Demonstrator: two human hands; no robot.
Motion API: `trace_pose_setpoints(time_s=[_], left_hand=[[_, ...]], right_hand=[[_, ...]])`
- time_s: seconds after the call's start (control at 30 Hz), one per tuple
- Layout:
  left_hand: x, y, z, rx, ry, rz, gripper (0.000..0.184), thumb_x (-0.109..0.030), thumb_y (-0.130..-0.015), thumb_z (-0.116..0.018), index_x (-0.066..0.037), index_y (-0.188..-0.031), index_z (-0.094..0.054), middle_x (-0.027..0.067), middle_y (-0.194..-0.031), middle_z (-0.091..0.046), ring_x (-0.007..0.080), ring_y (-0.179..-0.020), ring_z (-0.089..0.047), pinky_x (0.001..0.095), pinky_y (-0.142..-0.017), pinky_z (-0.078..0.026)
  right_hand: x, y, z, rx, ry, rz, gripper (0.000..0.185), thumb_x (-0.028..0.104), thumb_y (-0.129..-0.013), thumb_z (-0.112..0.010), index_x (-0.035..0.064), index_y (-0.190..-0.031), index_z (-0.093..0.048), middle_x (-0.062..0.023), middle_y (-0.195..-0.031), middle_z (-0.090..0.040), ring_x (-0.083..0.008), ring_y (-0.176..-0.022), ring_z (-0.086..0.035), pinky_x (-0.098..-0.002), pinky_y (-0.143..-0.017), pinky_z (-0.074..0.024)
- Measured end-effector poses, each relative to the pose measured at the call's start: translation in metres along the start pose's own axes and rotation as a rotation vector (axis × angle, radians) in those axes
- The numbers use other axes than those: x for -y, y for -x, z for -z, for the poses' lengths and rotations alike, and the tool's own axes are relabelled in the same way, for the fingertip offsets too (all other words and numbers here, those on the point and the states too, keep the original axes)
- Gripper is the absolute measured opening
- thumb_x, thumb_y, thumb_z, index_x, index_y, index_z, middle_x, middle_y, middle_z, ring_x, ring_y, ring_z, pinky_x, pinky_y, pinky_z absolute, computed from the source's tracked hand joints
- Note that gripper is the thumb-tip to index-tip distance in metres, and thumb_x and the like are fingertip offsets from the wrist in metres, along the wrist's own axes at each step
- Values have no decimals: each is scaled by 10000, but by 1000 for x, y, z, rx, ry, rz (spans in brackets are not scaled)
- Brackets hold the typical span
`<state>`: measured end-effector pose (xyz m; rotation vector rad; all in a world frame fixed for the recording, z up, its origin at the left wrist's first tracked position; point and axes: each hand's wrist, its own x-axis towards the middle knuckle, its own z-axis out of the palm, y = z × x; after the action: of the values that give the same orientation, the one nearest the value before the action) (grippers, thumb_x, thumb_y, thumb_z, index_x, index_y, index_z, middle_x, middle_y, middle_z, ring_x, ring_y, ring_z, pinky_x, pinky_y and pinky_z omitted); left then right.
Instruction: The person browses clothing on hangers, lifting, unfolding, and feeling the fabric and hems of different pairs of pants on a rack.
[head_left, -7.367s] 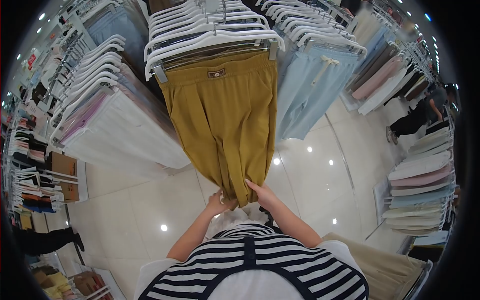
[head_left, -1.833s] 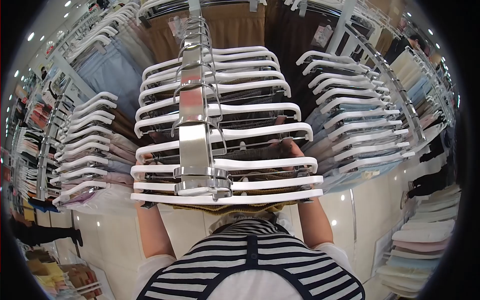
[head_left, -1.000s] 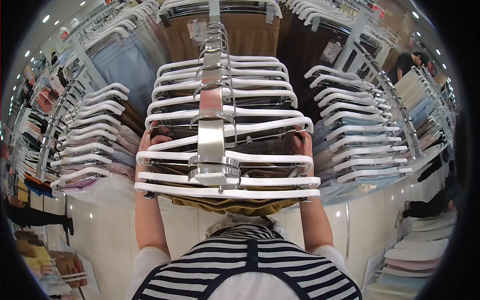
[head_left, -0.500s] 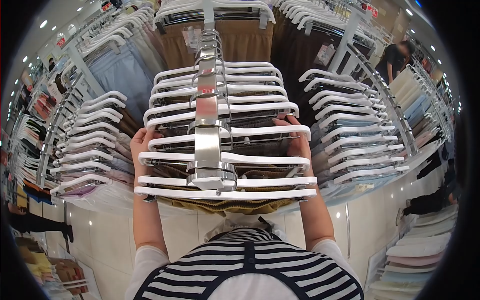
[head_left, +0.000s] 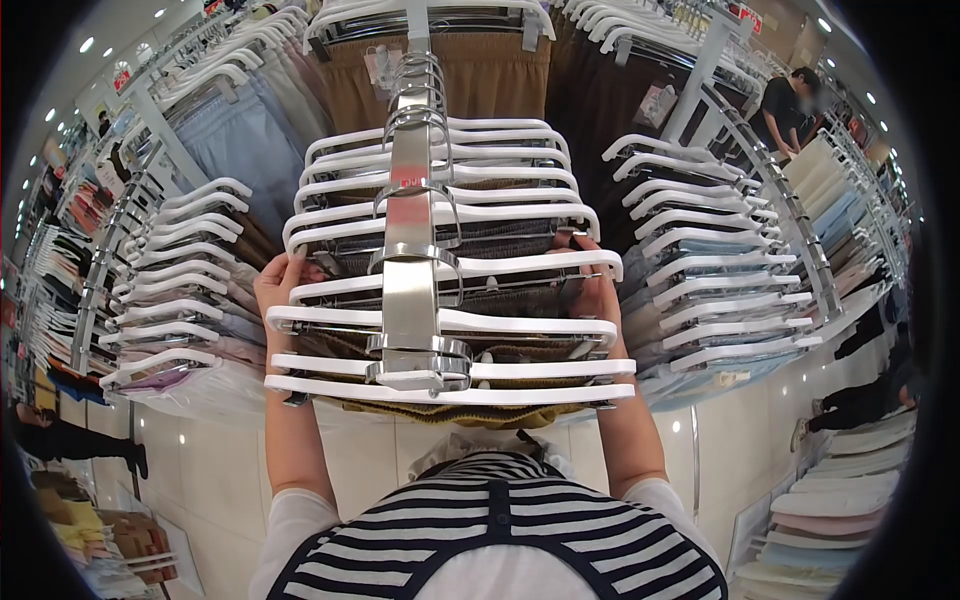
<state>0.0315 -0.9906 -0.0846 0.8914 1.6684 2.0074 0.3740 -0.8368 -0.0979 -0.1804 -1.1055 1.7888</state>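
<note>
Between my hands several white clip hangers (head_left: pixel 545 265) hang from a metal rail (head_left: pixel 411 300). A dark grey elastic-waist garment (head_left: pixel 490 250) is clipped below the middle ones. My left hand (head_left: pixel 282 282) is closed at the garment's left side, by the hanger ends. At the opposite side my right hand (head_left: pixel 597 290) is closed too, its fingers partly behind a hanger's end. The hangers hide some fingertips. Nearest my body hangs a mustard garment (head_left: pixel 470 414) with a gathered waistband.
Hangers with light garments line the left rack (head_left: pixel 170 335) and the right rack (head_left: pixel 715 330). Brown trousers (head_left: pixel 490 80) hang ahead. A person (head_left: pixel 785 110) stands at the far right. Folded clothes (head_left: pixel 830 500) are stacked at the lower right.
My left hand has shifted slightly left, and the hangers near it have swung a little the same way. The person at the far right has moved a little.
</note>
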Motion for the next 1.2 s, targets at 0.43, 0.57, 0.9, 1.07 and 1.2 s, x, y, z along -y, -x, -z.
trace_pose_setpoints(time_s=[0.43,0.57,0.9,1.07,1.2], left_hand=[[0,21,-7,-53,43,-67,198,-183,-829,-578,13,-823,-605,34,-607,-586,76,-506,-547,188,-479,-440],[8,19,-8,-51,116,-48,192,-139,-833,-557,12,-951,-573,58,-653,-600,100,-533,-569,207,-506,-476],[69,55,12,-128,228,-47,307,-152,-879,-438,-26,-1158,-427,59,-798,-564,127,-689,-554,248,-584,-500],[89,67,17,-96,209,3,312,-161,-881,-435,-20,-1160,-420,69,-830,-553,137,-722,-545,255,-613,-487],[101,72,18,-81,176,29,317,-168,-883,-433,-16,-1161,-415,77,-855,-544,145,-749,-537,260,-636,-476]], right_hand=[[-4,3,-3,-59,-26,0,540,325,-819,-522,59,-1234,-302,-151,-1030,-508,-220,-976,-504,-370,-851,-405],[-11,2,-8,0,17,60,644,351,-822,-520,69,-1296,-188,-160,-1039,-512,-246,-968,-509,-385,-858,-409],[-76,45,71,-237,457,238,646,58,-781,-553,101,-1278,-143,-157,-1136,-463,-183,-1006,-493,-352,-880,-412],[-96,100,111,-360,583,-68,638,69,-781,-557,96,-1278,-159,-152,-1150,-454,-184,-1023,-479,-350,-887,-402],[-116,127,125,-391,633,-184,632,78,-781,-561,92,-1278,-172,-149,-1161,-446,-186,-1036,-468,-349,-893,-394]])
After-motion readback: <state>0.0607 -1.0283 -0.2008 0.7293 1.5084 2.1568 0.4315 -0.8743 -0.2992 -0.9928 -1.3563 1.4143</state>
